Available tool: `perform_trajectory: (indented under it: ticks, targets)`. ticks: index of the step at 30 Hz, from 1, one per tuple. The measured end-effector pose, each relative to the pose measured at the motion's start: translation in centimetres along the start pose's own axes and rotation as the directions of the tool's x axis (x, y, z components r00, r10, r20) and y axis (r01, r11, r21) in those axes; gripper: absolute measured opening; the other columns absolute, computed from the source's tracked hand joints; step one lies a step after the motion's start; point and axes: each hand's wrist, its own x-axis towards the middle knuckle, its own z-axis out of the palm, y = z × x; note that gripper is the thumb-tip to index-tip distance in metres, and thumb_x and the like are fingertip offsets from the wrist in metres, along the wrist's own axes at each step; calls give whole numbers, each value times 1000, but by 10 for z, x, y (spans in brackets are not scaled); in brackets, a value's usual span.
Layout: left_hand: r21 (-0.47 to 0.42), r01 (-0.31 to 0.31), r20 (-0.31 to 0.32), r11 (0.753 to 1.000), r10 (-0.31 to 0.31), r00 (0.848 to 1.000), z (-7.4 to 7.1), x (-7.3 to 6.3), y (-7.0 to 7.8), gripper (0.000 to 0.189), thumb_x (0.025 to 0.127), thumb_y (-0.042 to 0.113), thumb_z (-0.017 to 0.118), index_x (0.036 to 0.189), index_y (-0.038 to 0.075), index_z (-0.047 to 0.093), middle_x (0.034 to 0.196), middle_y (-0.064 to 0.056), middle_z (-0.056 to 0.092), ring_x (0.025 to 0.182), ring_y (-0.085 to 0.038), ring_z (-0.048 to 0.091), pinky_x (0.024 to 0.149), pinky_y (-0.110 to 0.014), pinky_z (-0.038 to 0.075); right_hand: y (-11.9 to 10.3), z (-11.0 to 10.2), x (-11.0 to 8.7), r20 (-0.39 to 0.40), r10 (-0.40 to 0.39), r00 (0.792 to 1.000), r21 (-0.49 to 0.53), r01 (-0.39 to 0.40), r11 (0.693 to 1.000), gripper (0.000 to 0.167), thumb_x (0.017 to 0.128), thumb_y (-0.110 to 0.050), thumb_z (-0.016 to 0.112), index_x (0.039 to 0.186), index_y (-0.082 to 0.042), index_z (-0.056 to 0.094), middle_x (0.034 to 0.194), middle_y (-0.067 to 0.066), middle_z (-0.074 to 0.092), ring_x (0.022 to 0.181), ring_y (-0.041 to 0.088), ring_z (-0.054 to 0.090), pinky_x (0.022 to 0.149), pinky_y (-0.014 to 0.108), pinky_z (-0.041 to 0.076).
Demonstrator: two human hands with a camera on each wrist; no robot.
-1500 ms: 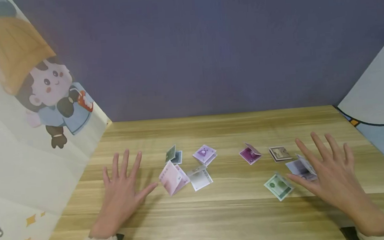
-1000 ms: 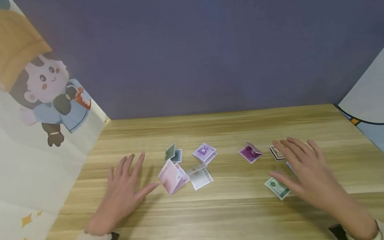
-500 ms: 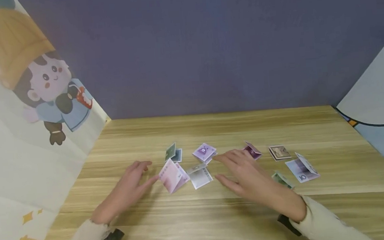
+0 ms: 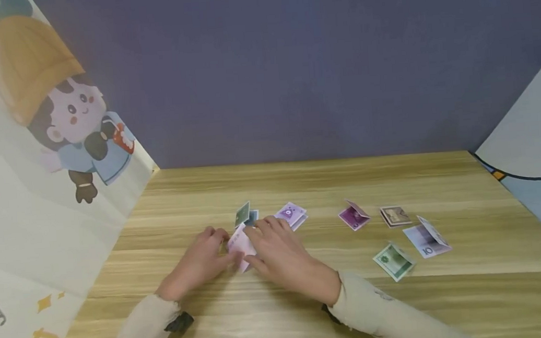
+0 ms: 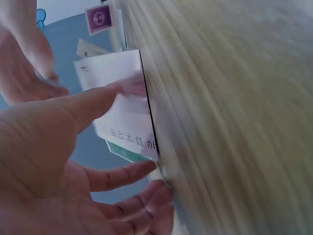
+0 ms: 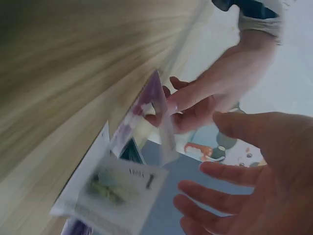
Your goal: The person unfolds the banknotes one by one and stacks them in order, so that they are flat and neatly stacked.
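A pink folded banknote [image 4: 240,243] stands tented on the table between my two hands. My left hand [image 4: 199,263] is at its left side; in the left wrist view the thumb [image 5: 100,102] lies against the note's face, fingers reaching past its lower corner. On the other side hovers my right hand [image 4: 283,257], its fingers apart and loosely bent in the right wrist view, gripping nothing. A pale folded note marked 1 [image 6: 122,193] stands near it, hidden under that hand in the head view. Behind are a dark green and blue note [image 4: 243,214] and a light purple note [image 4: 291,214].
On the right half of the wooden table [image 4: 281,320] lie more folded notes: magenta [image 4: 354,218], brown [image 4: 395,216], green [image 4: 393,263] and a bluish one marked 10 [image 4: 424,242]. A dark wall panel [image 4: 292,73] rises behind; printed cartoon walls flank both sides.
My right hand has swept left from above the right-hand notes to the pink note. My left hand has moved slightly right, its spread fingers drawing in toward the pink note.
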Motion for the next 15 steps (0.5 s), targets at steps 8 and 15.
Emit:
perform_trajectory:
  ticks: [8,15]
  targets:
    - [-6,12,49,1000,-11,999,-2,0,4,47,79,36,83,106,6,59,92,-5,47,79,-21,44,64,-32,40,-2,26,29,123,17,992,-103,-4,995,34,86,-35,76,109,-11,70,97,6,69,90,24,61,81,38,50]
    - [-20,60,66,998,-59,996,-1,3,6,49,75,38,86,102,6,59,91,-4,49,78,-20,46,66,-32,42,9,42,41,269,-18,963,-10,21,1000,35,87,-29,74,116,-11,67,111,6,66,97,24,60,80,38,51]
